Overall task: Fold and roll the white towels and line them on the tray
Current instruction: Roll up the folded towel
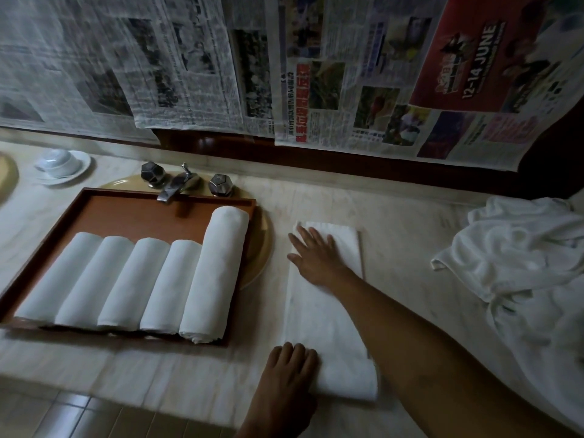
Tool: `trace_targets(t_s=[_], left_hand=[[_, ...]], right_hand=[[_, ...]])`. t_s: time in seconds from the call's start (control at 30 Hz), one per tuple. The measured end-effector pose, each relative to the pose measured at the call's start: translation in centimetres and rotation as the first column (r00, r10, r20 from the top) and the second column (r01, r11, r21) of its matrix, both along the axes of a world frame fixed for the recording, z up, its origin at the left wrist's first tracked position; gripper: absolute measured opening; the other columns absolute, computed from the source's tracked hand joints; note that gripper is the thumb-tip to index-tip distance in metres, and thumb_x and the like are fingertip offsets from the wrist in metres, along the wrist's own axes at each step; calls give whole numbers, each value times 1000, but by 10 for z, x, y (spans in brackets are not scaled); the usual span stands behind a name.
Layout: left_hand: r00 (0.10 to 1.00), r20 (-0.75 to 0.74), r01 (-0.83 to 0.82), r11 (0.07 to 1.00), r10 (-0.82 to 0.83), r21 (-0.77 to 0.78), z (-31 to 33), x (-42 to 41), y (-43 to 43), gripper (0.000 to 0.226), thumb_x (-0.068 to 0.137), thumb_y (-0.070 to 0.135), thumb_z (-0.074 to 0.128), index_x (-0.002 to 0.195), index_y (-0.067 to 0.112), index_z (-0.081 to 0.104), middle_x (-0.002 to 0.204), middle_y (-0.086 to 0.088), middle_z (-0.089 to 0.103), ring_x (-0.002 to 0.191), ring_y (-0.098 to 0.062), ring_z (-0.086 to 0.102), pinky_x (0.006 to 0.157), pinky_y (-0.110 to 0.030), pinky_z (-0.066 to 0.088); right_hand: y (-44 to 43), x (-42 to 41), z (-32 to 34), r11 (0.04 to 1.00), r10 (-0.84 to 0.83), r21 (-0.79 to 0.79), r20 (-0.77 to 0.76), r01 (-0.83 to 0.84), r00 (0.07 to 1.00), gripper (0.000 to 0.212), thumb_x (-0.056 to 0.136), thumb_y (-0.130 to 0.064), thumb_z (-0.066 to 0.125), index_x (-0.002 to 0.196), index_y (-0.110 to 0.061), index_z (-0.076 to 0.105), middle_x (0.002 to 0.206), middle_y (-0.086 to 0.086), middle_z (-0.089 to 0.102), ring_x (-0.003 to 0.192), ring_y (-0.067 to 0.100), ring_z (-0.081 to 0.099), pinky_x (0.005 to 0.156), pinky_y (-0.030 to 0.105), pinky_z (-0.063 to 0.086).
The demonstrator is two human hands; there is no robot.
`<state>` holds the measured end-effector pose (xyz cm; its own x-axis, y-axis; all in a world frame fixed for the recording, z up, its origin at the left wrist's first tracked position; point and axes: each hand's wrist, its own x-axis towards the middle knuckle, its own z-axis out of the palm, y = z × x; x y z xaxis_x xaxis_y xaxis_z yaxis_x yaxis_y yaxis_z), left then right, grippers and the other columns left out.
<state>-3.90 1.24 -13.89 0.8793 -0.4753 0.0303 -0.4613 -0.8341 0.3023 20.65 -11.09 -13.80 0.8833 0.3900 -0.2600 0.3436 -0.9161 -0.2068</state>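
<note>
A brown tray (120, 213) lies over the sink and holds several rolled white towels (126, 286) side by side; the rightmost roll (218, 273) is longer. To the right of the tray a folded white towel (322, 314) lies as a long strip on the marble counter, its near end started into a roll. My right hand (316, 257) presses flat on the strip's far part with fingers spread. My left hand (289, 371) rests on the near rolled end, fingers slightly bent over it.
A pile of loose white towels (518, 257) lies at the right on the counter. A chrome tap with two knobs (183, 181) stands behind the tray. An upturned white cup on a saucer (60, 164) sits far left. Newspaper (284, 67) covers the wall.
</note>
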Motion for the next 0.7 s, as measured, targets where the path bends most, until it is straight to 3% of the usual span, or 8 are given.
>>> trace_targets(t_s=[0.07, 0.2, 0.27, 0.43, 0.5, 0.6, 0.7], left_hand=[[1000, -10, -9, 1000, 9, -5, 1, -1, 0, 63, 52, 47, 60, 108, 19, 57, 99, 1, 54, 82, -24, 54, 73, -36, 50], [999, -39, -34, 999, 34, -3, 3, -2, -1, 62, 52, 44, 60, 109, 19, 57, 100, 2, 52, 85, -24, 53, 76, -37, 50], [997, -60, -46, 999, 46, 1, 4, -2, -1, 61, 53, 45, 64, 109, 20, 58, 102, 2, 52, 87, -25, 52, 78, -38, 47], [995, -81, -57, 998, 59, 31, 6, -4, -2, 58, 61, 46, 64, 114, 22, 57, 108, 3, 51, 92, -25, 51, 82, -40, 49], [994, -82, -64, 997, 67, 50, 8, -4, -3, 57, 62, 46, 62, 115, 23, 56, 108, 2, 51, 93, -25, 51, 81, -41, 49], [992, -93, -79, 995, 85, 67, 10, -6, -4, 58, 66, 47, 58, 119, 25, 53, 112, 3, 52, 94, -23, 51, 79, -40, 49], [990, -104, -86, 993, 94, 76, 10, -6, -3, 59, 71, 51, 53, 125, 27, 49, 119, 4, 53, 99, -21, 52, 80, -39, 50]], right_hand=[[-6, -3, 6, 998, -39, 57, 4, 39, 999, 63, 106, -56, 28, 163, -33, 11, 172, -3, 1, 157, 27, 0, 123, 59, 7], [-46, -25, -8, 952, -298, 99, 109, 288, 948, 58, 104, -47, 42, 157, -23, 32, 168, 9, 19, 155, 31, 10, 123, 57, 12], [-69, -13, -15, 926, -377, 73, 101, 371, 921, 62, 105, -49, 39, 158, -18, 30, 169, 11, 16, 155, 30, 11, 121, 58, 12], [-99, 15, 3, 928, -370, 55, 19, 369, 929, 67, 107, -50, 34, 160, -10, 23, 168, 15, 17, 154, 32, 17, 124, 48, 17], [-101, -16, 19, 914, -371, 179, 5, 364, 929, 62, 108, -43, 41, 159, -10, 29, 165, 18, 26, 152, 33, 24, 123, 44, 20], [-103, -102, 34, 851, -346, 418, -13, 319, 938, 46, 104, -31, 54, 145, -10, 52, 147, 17, 51, 135, 34, 48, 113, 40, 37], [-109, -196, 33, 785, -448, 479, 1, 392, 894, 37, 98, -37, 59, 126, -13, 65, 120, 11, 64, 109, 30, 63, 95, 40, 52]])
